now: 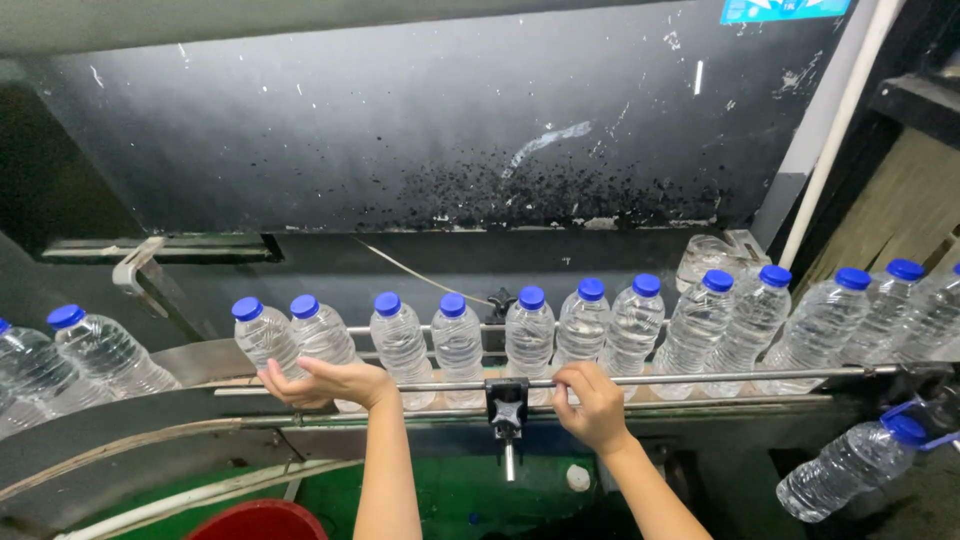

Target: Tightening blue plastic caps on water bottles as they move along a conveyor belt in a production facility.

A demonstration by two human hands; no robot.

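Line check under way: left hand [330, 383] cups a bottle [265, 340] at the guide rail [700, 379]; right hand [592, 402] curls closed over that rail. Next move likely needs steady lifting.

Bottles [530, 335] packed tight behind guide rail [700, 378]; free room above caps.

Your left hand [325, 383] covers the base of one blue-capped bottle [266, 338]; your right hand's [592, 405] fingertips curl behind the guide rail [700, 378]. Red bucket [258, 521] cut off at bottom edge. Rightmost bottle [940, 310] clipped by frame edge.
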